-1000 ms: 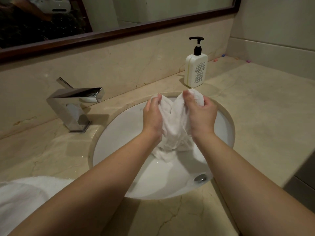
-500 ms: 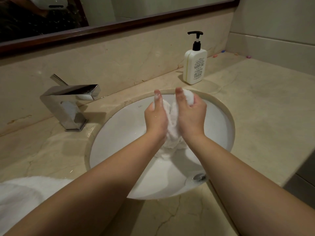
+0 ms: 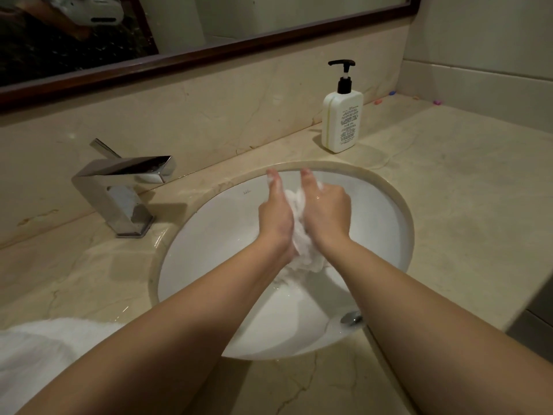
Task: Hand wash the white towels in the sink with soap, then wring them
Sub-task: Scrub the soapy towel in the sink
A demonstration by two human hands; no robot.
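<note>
At eight o'clock a second towel (image 3: 45,357) lies on the counter (image 3: 449,205), with the tap (image 3: 119,193) at ten. Over the sink (image 3: 209,250), centre, the left hand (image 3: 275,217) and right hand (image 3: 326,214) squeeze a bunched white towel (image 3: 302,244) between them, fingers curled round it. The soap bottle (image 3: 342,121) stands at one o'clock.

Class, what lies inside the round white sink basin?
In the round white sink basin: a bunched white towel between both hands, and a metal drain. The arms hide some of the basin floor.
</note>
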